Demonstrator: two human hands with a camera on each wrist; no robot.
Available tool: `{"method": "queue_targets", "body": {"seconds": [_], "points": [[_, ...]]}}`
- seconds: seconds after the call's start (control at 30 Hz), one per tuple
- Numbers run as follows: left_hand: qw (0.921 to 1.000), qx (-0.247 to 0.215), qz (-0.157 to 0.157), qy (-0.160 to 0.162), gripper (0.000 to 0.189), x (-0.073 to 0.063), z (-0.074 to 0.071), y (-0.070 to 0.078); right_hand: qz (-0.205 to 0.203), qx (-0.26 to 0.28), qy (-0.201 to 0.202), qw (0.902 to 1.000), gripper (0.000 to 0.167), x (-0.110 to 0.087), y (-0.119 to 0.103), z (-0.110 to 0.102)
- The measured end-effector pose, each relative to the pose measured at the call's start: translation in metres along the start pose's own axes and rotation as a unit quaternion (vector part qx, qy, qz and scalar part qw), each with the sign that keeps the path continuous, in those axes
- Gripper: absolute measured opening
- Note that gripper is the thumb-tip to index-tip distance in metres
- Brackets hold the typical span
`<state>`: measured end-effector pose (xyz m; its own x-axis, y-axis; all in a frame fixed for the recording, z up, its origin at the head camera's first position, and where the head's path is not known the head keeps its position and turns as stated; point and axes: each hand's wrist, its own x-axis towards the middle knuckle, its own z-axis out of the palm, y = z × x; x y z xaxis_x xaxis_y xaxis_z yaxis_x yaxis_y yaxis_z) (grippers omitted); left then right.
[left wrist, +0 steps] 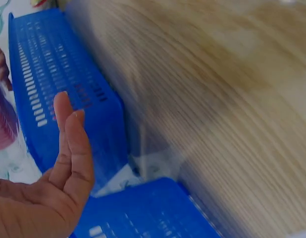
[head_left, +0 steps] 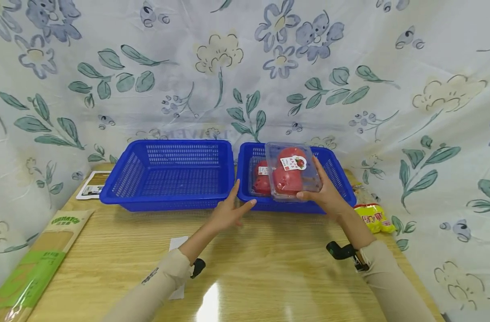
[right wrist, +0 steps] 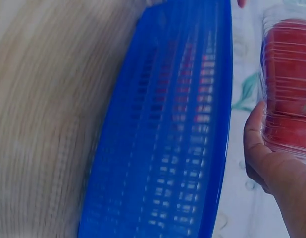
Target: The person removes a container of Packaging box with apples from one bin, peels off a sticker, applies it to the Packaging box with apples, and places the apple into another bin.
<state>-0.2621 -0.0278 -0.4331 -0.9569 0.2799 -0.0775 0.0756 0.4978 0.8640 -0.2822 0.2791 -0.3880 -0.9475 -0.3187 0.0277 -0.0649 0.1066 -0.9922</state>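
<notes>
My right hand [head_left: 325, 193] grips a clear plastic box of tomatoes [head_left: 290, 173] by its right side, tilted above the right blue basket [head_left: 341, 179]. A white label with a red fruit picture is on its lid. Inside that basket, a second box of tomatoes [head_left: 262, 180] lies partly hidden behind the held one. My left hand [head_left: 225, 213] is at the baskets' front, by the gap between them, its fingers extended and holding nothing. In the left wrist view the fingers [left wrist: 76, 153] look straight beside a blue basket wall. The right wrist view shows the held box [right wrist: 289, 84] beyond the basket rim.
The left blue basket [head_left: 180, 179] stands beside the right one with nothing in it. A yellow packet [head_left: 373, 218] lies at the right, a long green-and-brown package [head_left: 39, 259] at the left. White paper [head_left: 178, 243] is under my left forearm; a floral curtain [head_left: 245, 67] hangs behind.
</notes>
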Motion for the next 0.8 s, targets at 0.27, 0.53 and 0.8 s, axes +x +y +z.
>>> {"method": "queue_targets", "body": {"seconds": [0.27, 0.53, 0.8], "points": [[0.9950, 0.072, -0.032, 0.061, 0.107, 0.016, 0.020, 0.008, 0.015, -0.008, 0.020, 0.9997, 0.108, 0.013, 0.005, -0.018], [0.9810, 0.156, -0.044, 0.106, 0.107, 0.023, 0.028, 0.002, 0.029, -0.021, 0.034, 0.9988, 0.109, 0.023, 0.011, -0.036], [0.9741, 0.187, -0.029, 0.124, 0.107, 0.028, 0.035, 0.001, 0.049, -0.052, 0.063, 0.9955, 0.113, 0.026, 0.022, -0.059]]}}
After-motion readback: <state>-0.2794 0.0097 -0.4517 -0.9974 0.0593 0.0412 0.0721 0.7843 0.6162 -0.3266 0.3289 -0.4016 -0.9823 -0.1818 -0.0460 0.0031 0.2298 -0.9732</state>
